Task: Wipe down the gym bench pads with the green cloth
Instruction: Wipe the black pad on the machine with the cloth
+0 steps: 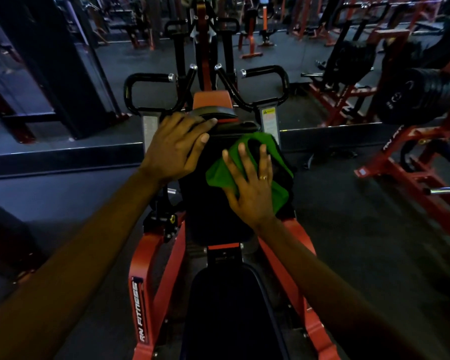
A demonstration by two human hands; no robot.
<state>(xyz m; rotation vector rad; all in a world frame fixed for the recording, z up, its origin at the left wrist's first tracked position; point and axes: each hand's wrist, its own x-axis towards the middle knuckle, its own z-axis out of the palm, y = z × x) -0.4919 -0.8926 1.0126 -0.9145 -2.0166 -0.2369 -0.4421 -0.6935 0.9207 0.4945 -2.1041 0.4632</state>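
Both hands are on the machine's upright pad. On the left, the left hand [176, 146] lies flat over the upper left corner of the upper pad [208, 211]. Its fingers are fairly straight and reach toward the top edge, steadying the pad more than gripping it. Moving right, the green cloth [220, 175] sits bunched on the upper right part of the same pad and spills over its right edge. The right hand [250, 188] presses it down with the palm flat and the fingers spread wide (a ring shows on one of them). It is not pinching the cloth, only bearing on it.

As for progress, the wipe looks under way on this upper pad. The light is too dim to show any damp streak or cleaned patch, so I cannot tell how much of it is covered. The seat pad [226, 307], nearer the person and lower, has neither hand nor cloth on it. It likely still waits, as does the left half of the upper pad under the bracing hand.

Crumpled as it is, the cloth has no clear front. Its longest stretch runs along the pad's right side, from near the person away toward the black handles [268, 71]. The upper pad's long axis lies the same way, in line with the seat pad and the red frame [140, 268].
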